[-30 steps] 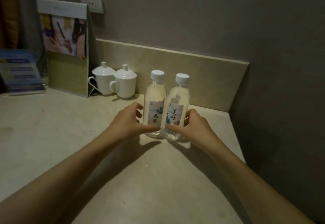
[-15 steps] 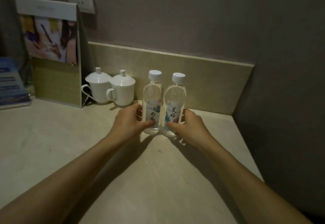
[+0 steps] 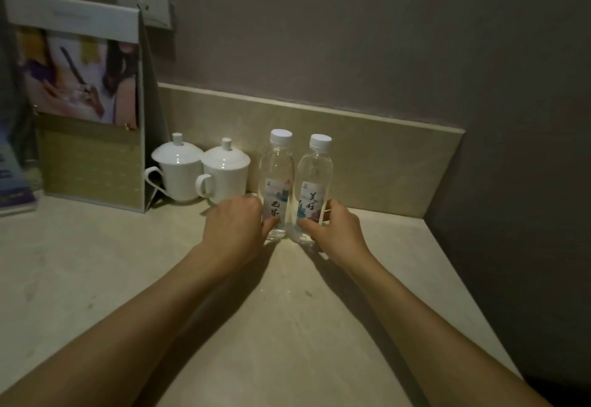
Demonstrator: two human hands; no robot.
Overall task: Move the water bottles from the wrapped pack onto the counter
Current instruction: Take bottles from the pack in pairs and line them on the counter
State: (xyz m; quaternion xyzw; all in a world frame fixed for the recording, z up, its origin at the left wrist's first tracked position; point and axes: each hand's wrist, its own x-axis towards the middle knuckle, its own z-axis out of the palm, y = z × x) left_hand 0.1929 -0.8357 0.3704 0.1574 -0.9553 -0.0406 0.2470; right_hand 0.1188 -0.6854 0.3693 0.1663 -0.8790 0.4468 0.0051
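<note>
Currently I am gripping one upright bottle per hand on the counter: left hand curling round the left bottle, right hand round the right bottle. Bottles are touching, long axes vertical, directly ahead. Labels are showing Chinese characters; right reads 美好.

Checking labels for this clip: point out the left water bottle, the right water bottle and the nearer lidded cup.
left water bottle (image 3: 277, 163), head view, clear shoulder.
right water bottle (image 3: 315, 168), head view, clear shoulder.
nearer lidded cup (image 3: 227, 179), head view, white body.
</note>
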